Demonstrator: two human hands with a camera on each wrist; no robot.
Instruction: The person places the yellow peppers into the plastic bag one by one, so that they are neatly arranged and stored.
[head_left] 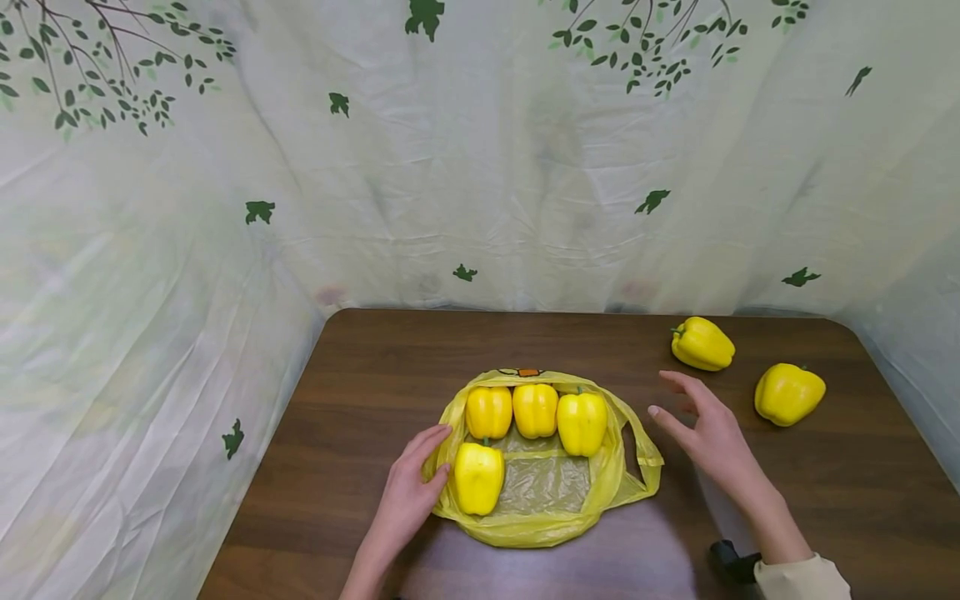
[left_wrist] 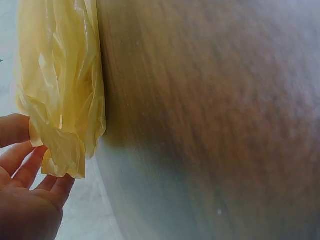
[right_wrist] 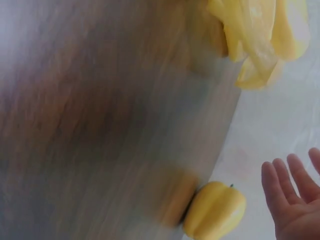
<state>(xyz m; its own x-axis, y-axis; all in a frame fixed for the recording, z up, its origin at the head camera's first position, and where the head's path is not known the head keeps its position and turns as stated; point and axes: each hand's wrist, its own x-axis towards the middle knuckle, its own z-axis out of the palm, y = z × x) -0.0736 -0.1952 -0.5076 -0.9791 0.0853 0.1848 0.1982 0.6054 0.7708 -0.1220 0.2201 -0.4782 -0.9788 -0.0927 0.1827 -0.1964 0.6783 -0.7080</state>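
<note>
A yellow plastic bag (head_left: 528, 533) lies on the table with its mouth spread toward the head camera. Inside are several yellow bell peppers: a row along the far side, including one bell pepper (head_left: 582, 423) at its right end, and another bell pepper (head_left: 480, 478) at the near left. My left hand (head_left: 408, 483) holds the bag's left edge; the left wrist view has fingers around the hanging yellow plastic (left_wrist: 65, 120). Right of the bag, my right hand (head_left: 708, 433) hovers with fingers extended and nothing in it. In the right wrist view its fingers (right_wrist: 300, 180) look spread.
Two loose yellow bell peppers lie at the table's far right, one bell pepper (head_left: 702, 343) near the back edge, the other bell pepper (head_left: 789, 394) farther right. The brown wooden table (head_left: 390, 358) meets a leaf-printed curtain (head_left: 525, 192) behind and at the sides.
</note>
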